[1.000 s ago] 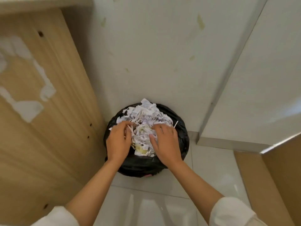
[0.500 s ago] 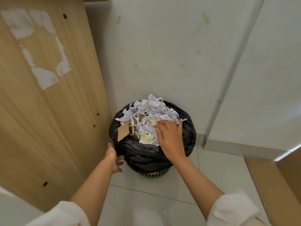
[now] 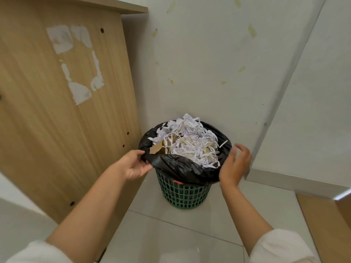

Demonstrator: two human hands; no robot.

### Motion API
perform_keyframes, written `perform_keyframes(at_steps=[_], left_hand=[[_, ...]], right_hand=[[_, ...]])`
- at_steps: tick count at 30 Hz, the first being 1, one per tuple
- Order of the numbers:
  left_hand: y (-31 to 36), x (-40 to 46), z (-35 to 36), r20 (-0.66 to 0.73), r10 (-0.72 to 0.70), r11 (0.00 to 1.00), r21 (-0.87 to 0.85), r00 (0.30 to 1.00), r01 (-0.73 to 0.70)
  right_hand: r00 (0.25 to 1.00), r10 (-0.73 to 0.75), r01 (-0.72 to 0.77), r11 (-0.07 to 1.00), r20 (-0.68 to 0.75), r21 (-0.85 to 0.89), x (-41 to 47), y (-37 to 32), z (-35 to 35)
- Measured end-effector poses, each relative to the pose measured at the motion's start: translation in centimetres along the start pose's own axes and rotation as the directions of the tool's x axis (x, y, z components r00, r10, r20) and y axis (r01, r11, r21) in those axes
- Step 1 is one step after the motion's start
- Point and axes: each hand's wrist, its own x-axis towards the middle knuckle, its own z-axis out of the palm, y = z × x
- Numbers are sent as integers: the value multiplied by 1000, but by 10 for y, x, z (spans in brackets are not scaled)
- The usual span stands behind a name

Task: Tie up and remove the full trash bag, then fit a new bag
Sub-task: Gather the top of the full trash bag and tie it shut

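Since bag's (image 3: pixel 176 166) overflowing, left hand (image 3: pixel 133 164) pinching near-left rim to gather; right hand (image 3: pixel 234 164) beside far-right edge, fingers spread loose.

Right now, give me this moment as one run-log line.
left hand: grips black bag rim | right hand: open beside rim, holds nothing | bag: untied, in green basket | shredded paper: heaped

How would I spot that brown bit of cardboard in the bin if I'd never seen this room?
Find the green basket on the floor beside the wooden panel, lined with a black bag. Look at the bag's left edge, just beyond the left hand that grips it. The cardboard piece is flat and brown, unlike the white shredded paper around it.
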Motion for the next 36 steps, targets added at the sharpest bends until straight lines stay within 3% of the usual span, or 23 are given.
perform_keyframes(at_steps=[1, 2, 4, 5, 6, 7, 10, 12, 14, 16, 19, 22, 26, 29, 31, 33, 36], left_hand=[[1, 0, 2, -11, 6, 1000, -25, 1000, -6], [1, 1, 4, -30, 19, 999, -45, 999, -20], [1, 1, 11, -74, 70, 997, -27, 995, -72], [-1, 2, 15, -99, 109, 994, 19, 989, -108], [-3, 3, 18, -130, 162, 984, 95, 978, -150], [-5, 5, 21, -162, 219, 963, 196, 962, -186], [-12, 12, 20, -210, 375, 854, 456, 903, -249], [-14, 18, 15, -214, 442, 792, 549, 871, -267], [-15, 24, 11, -225, 487, 737, 625, 844, -258], [-18, 28, 10, -227, 517, 705, 659, 825, -261], [-20, 31, 14, -234, 603, 635, 719, 762, -282], [-15, 33, 18, -251, 712, 589, 721, 655, -365], [-12, 33, 19, -270, 808, 542, 691, 524, -479], [-9, 38, 11, -234, 836, 505, 683, 496, -528], [-9, 42, 6, -224, 816, 529, 662, 533, -530], [-13, 45, 5, -256, 764, 598, 626, 593, -500], [-23, 43, 8, -297, 595, 752, 534, 747, -387]], right_hand=[[979, 202, -201, 979, -35, 29, 1, 5, 0], [907, 421, -420, 906, -12, 58, 2, 10, 0], [592, 761, -792, 611, 265, 14, -4, 16, 0], [415, 798, -868, 491, 436, -72, -8, 15, -1], [295, 774, -891, 435, 561, -132, -10, 13, -3], [256, 747, -898, 419, 614, -134, -10, 11, -5], [329, 769, -904, 425, 549, -54, 2, 12, -4], [353, 776, -906, 423, 524, -17, 12, 16, -4], [425, 756, -889, 451, 497, 74, 24, 13, -3], [579, 700, -809, 555, 419, 191, 36, -2, -8], [809, 496, -581, 757, 316, 298, 48, -38, -11], [937, 235, -309, 903, 260, 299, 44, -67, -12], [974, 94, -146, 956, 204, 256, 41, -84, -19], [980, 24, -68, 973, 196, 219, 38, -78, -20], [978, 70, -81, 996, 195, 46, 32, -64, -17], [948, 245, -216, 964, 205, -156, 26, -46, -15], [843, 453, -384, 885, 289, -265, 16, -13, -7]])
